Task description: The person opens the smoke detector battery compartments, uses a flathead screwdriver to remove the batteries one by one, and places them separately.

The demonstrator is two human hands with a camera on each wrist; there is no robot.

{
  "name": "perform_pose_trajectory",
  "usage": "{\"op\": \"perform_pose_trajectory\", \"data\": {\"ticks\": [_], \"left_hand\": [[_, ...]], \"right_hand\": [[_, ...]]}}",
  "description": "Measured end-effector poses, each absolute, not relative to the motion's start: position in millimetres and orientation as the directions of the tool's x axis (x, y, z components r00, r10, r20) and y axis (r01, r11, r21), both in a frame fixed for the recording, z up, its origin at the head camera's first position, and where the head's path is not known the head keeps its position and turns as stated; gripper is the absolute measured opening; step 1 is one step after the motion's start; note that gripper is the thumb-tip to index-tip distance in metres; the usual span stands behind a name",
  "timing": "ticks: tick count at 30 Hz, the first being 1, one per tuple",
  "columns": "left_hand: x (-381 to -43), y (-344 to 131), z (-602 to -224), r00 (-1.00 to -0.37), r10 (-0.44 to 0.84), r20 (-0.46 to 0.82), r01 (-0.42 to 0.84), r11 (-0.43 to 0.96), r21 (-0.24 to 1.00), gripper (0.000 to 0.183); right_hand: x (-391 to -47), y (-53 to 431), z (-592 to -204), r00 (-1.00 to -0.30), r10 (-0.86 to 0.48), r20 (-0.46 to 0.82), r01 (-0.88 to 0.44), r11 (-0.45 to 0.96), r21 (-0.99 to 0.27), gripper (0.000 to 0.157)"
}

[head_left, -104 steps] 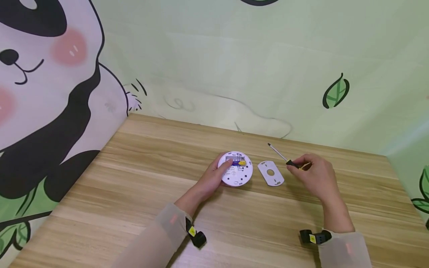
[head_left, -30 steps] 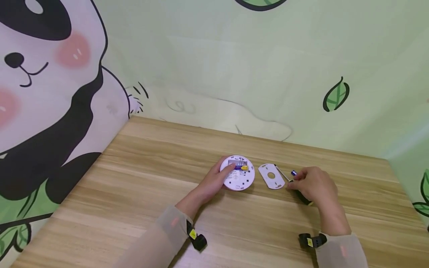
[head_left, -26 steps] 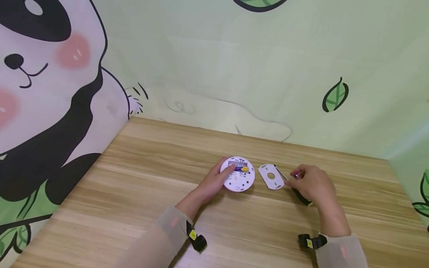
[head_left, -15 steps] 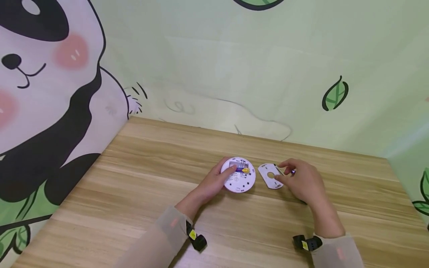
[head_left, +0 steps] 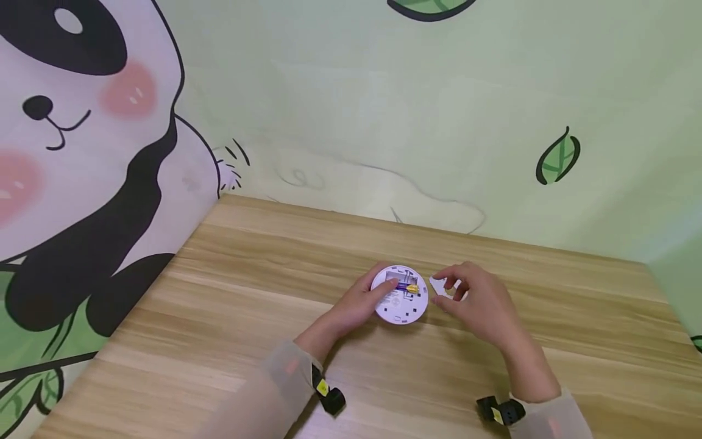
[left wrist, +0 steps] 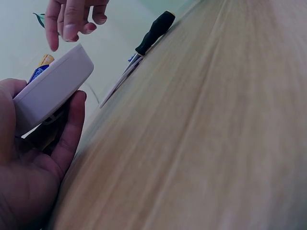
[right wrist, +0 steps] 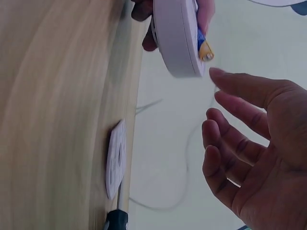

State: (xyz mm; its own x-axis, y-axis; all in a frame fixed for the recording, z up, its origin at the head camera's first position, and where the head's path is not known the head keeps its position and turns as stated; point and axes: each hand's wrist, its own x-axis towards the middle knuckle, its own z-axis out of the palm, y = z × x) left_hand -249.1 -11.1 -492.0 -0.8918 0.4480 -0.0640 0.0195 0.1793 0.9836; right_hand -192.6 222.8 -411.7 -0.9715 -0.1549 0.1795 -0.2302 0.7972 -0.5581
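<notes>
My left hand grips a round white smoke detector, its back face up. The thumb lies on a blue-and-yellow battery seated at the detector's recess. To the right, my right hand holds nothing; its fingers are loosely bent, and in the right wrist view its fingertips are close to the battery's yellow end. A flat white mounting plate with a centre hole lies on the table, partly hidden behind the right hand in the head view. Beside it lies a screwdriver with a dark handle.
A small blue thing shows behind the screwdriver in the left wrist view. The wooden table ends at a pale green wall painted with a panda and leaves.
The right hand has laid down the screwdriver beside the mounting plate and moved left toward the smoke detector. The left hand keeps its grip on the detector.
</notes>
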Motion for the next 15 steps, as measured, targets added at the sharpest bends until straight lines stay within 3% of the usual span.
{"op": "perform_pose_trajectory", "data": {"ticks": [6, 15], "left_hand": [[-249.0, -10.0, -494.1, -0.880, 0.475, -0.029, 0.067, 0.185, 0.980, 0.045], [-247.8, -9.8, -492.9, -0.863, 0.505, -0.032, 0.082, 0.202, 0.976, 0.051]], "right_hand": [[-190.5, 213.7, -415.3, -0.950, -0.207, 0.232, -0.303, 0.788, -0.536, 0.029], [-188.5, 207.3, -418.9, -0.951, -0.218, 0.219, -0.304, 0.786, -0.538, 0.027]]}}
